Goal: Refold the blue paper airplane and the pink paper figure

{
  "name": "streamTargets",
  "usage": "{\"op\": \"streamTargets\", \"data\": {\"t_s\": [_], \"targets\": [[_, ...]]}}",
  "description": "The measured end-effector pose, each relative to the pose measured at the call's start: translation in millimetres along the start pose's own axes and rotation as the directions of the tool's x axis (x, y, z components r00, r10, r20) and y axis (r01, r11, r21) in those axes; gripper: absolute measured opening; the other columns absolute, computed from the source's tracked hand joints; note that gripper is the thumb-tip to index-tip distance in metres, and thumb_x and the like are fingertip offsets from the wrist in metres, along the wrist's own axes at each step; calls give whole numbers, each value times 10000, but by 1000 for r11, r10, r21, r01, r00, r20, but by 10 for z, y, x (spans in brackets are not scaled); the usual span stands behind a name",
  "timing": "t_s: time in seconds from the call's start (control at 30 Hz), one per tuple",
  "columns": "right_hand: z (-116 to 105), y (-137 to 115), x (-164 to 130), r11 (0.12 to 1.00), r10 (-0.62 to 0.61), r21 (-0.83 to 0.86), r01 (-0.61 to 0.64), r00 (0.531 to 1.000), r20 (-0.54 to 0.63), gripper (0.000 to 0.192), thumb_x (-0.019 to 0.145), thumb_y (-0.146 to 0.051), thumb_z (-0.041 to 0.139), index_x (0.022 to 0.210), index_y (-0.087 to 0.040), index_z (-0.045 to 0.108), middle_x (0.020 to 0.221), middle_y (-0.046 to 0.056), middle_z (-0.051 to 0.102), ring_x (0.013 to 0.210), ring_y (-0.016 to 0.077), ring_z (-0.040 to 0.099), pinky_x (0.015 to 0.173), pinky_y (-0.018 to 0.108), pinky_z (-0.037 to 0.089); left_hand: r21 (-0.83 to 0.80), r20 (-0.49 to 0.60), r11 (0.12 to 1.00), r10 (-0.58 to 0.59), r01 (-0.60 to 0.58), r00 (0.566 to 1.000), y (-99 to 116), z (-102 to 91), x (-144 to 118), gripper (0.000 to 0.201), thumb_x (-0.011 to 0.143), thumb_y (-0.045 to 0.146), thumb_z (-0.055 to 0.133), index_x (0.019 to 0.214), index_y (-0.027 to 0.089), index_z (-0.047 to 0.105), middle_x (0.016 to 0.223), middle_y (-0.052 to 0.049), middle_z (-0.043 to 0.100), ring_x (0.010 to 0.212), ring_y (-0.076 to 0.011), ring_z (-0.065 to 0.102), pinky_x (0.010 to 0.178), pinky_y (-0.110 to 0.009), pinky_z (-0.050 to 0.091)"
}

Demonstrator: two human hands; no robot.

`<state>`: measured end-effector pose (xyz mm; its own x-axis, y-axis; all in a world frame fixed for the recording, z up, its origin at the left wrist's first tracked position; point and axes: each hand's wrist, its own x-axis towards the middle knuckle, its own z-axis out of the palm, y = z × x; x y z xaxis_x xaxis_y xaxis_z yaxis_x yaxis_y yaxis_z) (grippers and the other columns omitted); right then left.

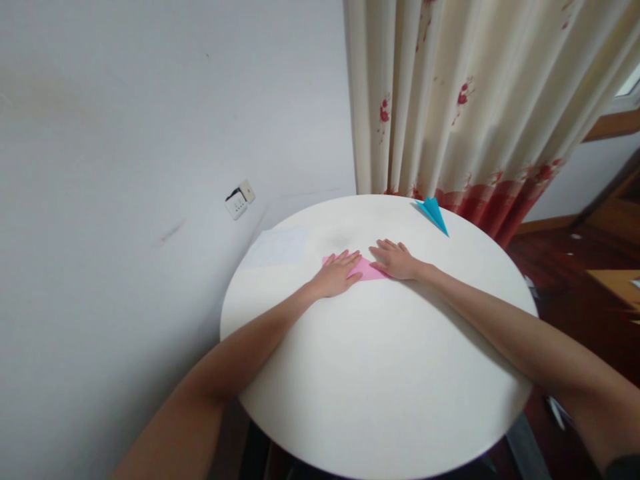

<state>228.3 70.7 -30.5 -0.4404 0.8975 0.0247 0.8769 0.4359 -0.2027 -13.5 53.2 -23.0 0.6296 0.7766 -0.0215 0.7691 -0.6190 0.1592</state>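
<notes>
A folded piece of pink paper [369, 271] lies on the round white table [370, 360], partly covered by both hands. My left hand [338, 272] rests flat on its left part, fingers spread. On the right end of the paper lies my right hand [395, 259], palm down with the fingers apart. Neither hand grips anything. The paper's edges under the palms are hidden.
A blue paper plane [433, 215] lies near the table's far right edge. A white sheet [277, 247] is at the far left. Behind stand a wall with a socket [236, 205] and a floral curtain [450, 100].
</notes>
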Motion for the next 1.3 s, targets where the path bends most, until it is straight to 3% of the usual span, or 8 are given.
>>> {"op": "streamTargets", "data": {"t_s": [0.4,0.8,0.93,1.07,1.17,1.3], "targets": [[-251,212,-35,995,-69,88,49,970,235,891,865,-647,551,1586,-231,233,1658,126,98,1519,345,49,1190,600,102,2,-5,998,-62,62,998,-42,41,24,685,989,628,213,1581,285,176,1658,-26,138,1532,-274,98,1219,-540,83],[-377,388,-106,982,-153,154,108,935,321,1007,789,-668,639,1591,-257,189,1659,96,54,1516,342,7,1190,613,50,13,-21,998,-60,60,998,-28,36,21,678,992,618,213,1579,279,193,1656,-23,151,1532,-271,103,1218,-551,87],[-361,367,-84,945,-129,318,73,979,159,702,961,-623,372,1553,-246,343,1623,63,270,1505,293,195,1218,511,161,11,-18,998,-61,62,998,-29,37,21,674,990,620,220,1577,290,196,1655,-17,160,1530,-276,113,1218,-554,88],[-182,148,7,937,45,349,-28,998,-40,601,1029,-504,252,1477,-167,470,1516,111,469,1408,266,412,1188,458,269,14,-24,998,-63,63,998,-18,27,9,667,991,618,230,1574,293,214,1654,-15,164,1528,-279,125,1216,-557,95],[-26,-29,36,964,27,265,-2,995,-91,550,1038,-477,258,1486,-217,443,1525,97,460,1412,258,401,1183,526,238,25,-21,998,-59,60,998,-4,10,-2,650,990,632,220,1558,319,260,1653,-9,174,1528,-282,122,1212,-562,94],[54,-116,-3,993,-74,83,79,995,-68,609,997,-544,370,1506,-210,407,1603,127,315,1491,293,237,1178,589,178,27,-18,998,-53,54,998,-1,8,-5,689,974,669,226,1564,314,246,1655,-14,167,1530,-281,109,1214,-552,87]]}}
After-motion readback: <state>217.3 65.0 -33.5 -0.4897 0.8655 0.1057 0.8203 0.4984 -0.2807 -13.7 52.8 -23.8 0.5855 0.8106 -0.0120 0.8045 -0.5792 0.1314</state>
